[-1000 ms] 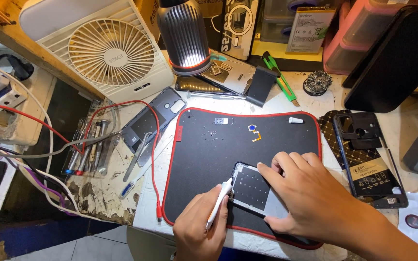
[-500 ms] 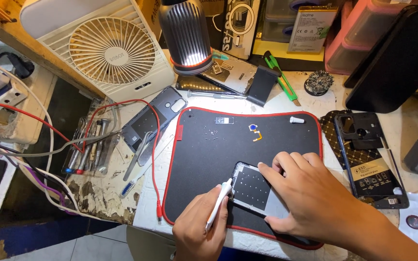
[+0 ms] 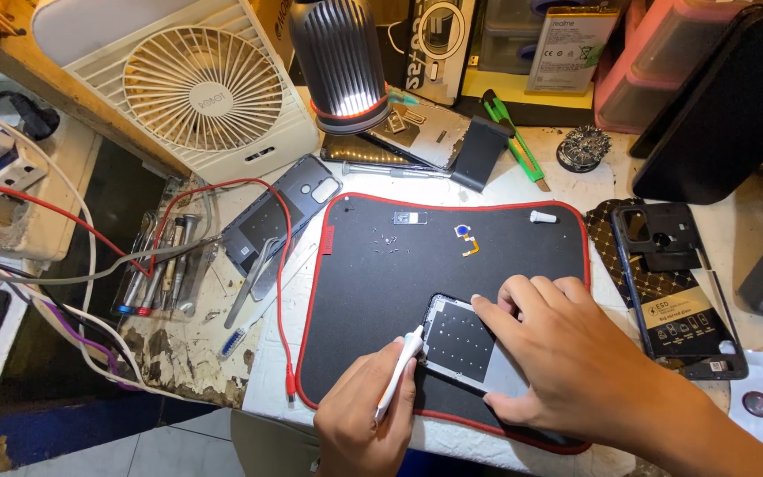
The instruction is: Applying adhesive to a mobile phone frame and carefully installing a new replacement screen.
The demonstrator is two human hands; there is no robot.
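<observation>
On black work mat [image 3: 381, 309], left hand [image 3: 368, 424] pinches white tool [image 3: 397, 374]; right hand [image 3: 567, 353] presses opened phone [image 3: 465, 349] flat.

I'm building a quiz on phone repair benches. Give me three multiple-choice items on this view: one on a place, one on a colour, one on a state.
1. Where does the opened phone lie?
A. on the black work mat
B. on top of the fan
C. on the floor

2. What colour is the mat's edging?
A. blue
B. red
C. yellow

3. What is the left hand doing?
A. resting empty
B. gripping a white pry tool
C. holding tweezers

Answers:
1 A: the phone rests on the black work mat, under the right hand.
2 B: a red border runs round the mat.
3 B: its fingers wrap the white pry tool, whose tip meets the phone's left edge.
</observation>
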